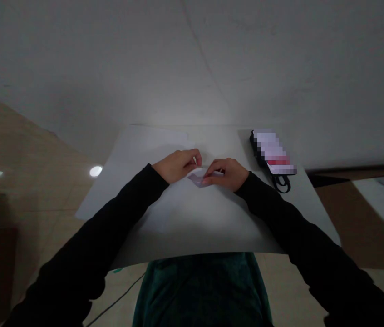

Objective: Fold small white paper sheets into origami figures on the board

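Backdrop: Pale wall (192, 59) rose beyond the folded paper (199, 178), with beige floor tiles (25, 181) off to its left.

Surface: White table (181, 227) lay under the folded paper, with a white sheet (151, 143) lying flat beyond it and to its left.

Writing: Pixelated device (273, 152) in a black case sat to the right of the folded paper and slightly beyond it, a black cord (282, 184) looped beside it. Its label was unreadable, showing only a red band.

Edges: Broad white tabletop stretched from the folded paper to the near edge, which ran just beyond the person's green top (202, 290). The table's far edge lay past the white sheet.

Left hand (176, 165): Beside the folded paper, its fingers (194, 156) curled closed over the paper's upper side. Whether they gripped it, I could not tell.

Right hand (229, 175): Its fingers (210, 178) were nearly closed, pressing on the folded paper.

Folded paper: Small, pale lilac, pointed, mid-table between both hands.
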Motion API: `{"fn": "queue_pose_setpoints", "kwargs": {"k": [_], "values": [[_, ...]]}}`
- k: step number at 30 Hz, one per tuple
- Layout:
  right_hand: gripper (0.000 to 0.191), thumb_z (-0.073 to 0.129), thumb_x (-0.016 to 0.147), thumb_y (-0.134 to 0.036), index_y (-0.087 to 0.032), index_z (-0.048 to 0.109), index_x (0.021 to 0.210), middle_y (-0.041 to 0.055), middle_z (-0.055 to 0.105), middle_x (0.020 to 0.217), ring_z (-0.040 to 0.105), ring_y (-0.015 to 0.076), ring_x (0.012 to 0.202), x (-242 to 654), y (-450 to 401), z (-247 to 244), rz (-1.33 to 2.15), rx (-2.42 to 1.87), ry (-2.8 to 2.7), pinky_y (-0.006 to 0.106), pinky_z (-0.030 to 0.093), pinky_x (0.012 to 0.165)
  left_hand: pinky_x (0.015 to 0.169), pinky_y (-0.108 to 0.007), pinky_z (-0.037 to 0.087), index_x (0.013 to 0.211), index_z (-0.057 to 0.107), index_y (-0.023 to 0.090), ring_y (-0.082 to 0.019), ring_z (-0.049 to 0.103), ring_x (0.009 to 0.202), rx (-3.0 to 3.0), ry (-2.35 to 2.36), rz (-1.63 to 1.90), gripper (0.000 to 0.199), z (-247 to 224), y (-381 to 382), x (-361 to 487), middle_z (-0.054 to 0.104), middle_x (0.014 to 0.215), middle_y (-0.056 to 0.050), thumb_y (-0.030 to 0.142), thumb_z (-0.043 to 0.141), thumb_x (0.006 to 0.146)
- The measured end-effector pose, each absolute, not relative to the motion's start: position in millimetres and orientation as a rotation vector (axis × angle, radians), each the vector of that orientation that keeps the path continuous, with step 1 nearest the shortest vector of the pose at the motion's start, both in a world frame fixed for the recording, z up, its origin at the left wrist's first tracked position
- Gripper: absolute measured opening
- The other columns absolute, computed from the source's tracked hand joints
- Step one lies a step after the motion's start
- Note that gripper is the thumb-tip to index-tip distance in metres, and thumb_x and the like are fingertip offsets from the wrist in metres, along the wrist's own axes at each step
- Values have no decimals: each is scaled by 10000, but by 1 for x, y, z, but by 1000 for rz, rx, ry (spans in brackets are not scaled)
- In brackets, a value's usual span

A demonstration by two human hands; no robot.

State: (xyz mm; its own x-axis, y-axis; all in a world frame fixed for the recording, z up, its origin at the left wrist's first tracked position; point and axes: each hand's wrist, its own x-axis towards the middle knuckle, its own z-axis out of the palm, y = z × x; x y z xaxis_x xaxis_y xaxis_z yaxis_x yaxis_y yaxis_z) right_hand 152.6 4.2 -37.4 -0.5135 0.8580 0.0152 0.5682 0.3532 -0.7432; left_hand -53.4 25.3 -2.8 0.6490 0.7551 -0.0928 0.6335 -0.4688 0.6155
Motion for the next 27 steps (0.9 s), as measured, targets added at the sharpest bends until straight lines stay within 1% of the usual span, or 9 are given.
{"fn": "queue_pose_setpoints", "kwargs": {"k": [3, 5, 6, 9, 13, 16, 20, 23, 27], "values": [[415, 822, 576, -457, -201, 719, 887, 42, 623, 922, 589, 117, 686, 168, -2, -40, 1179, -1054, -2143, 262, 500, 619, 818, -297, 450, 1003, 591, 155, -157, 597, 871, 2423, 964, 386, 244, 7, 12, -59, 644, 938, -60, 138, 373, 893], [420, 830, 567, -445, -213, 708, 895, 43, 606, 956, 598, 121, 723, 175, -5, -42, 1159, -990, -2149, 265, 522, 638, 952, -352, 414, 1021, 603, 169, -205, 558, 1085, 2487, 869, 410, 200, 10, 5, -63, 603, 1154, -98, 268, 479, 900], [390, 826, 583, -431, -213, 705, 882, 43, 605, 951, 600, 123, 730, 177, -7, -43, 1109, -974, -2166, 267, 524, 646, 992, -372, 393, 1016, 615, 176, -230, 523, 1161, 2502, 836, 403, 236, 9, 3, -65, 562, 1246, -109, 348, 569, 861], [275, 802, 638, -383, -195, 693, 806, 52, 618, 931, 605, 129, 732, 175, -8, -46, 906, -955, -2226, 277, 517, 668, 1007, -384, 390, 969, 651, 187, -265, 487, 1229, 2498, 770, 343, 378, -1, 6, -70, 488, 1364, -116, 432, 752, 698], [169, 748, 715, -323, -169, 679, 722, 73, 633, 929, 627, 150, 793, 168, -9, -47, 715, -942, -2248, 299, 505, 742, 953, -333, 431, 897, 675, 188, -205, 572, 1120, 2463, 733, 320, 216, -17, 16, -73, 572, 1271, -90, 358, 705, 767], [157, 724, 744, -318, -166, 695, 714, 79, 634, 929, 625, 151, 807, 165, -12, -46, 675, -966, -2234, 295, 502, 747, 938, -330, 447, 866, 688, 182, -192, 605, 1041, 2442, 810, 360, 201, -23, 15, -71, 641, 1146, -80, 366, 684, 786], [253, 728, 732, -414, -167, 708, 681, 80, 634, 920, 609, 147, 767, 160, -16, -45, 684, -1076, -2177, 297, 502, 719, 930, -342, 471, 829, 709, 169, -194, 612, 1035, 2353, 901, 488, 169, -28, 9, -68, 616, 1200, -107, 327, 703, 769], [230, 732, 730, -394, -170, 722, 679, 78, 640, 925, 613, 145, 772, 156, -16, -44, 736, -1124, -2144, 299, 498, 738, 908, -341, 489, 780, 718, 166, -190, 623, 1019, 2260, 917, 539, 141, -33, 7, -67, 624, 1192, -109, 301, 731, 744], [189, 798, 641, -354, -181, 744, 691, 72, 647, 951, 624, 144, 779, 154, -8, -39, 866, -1157, -2174, 292, 484, 748, 874, -331, 503, 733, 723, 170, -181, 636, 957, 2208, 928, 540, 116, -36, 8, -67, 662, 1100, -88, 283, 746, 727]]}}
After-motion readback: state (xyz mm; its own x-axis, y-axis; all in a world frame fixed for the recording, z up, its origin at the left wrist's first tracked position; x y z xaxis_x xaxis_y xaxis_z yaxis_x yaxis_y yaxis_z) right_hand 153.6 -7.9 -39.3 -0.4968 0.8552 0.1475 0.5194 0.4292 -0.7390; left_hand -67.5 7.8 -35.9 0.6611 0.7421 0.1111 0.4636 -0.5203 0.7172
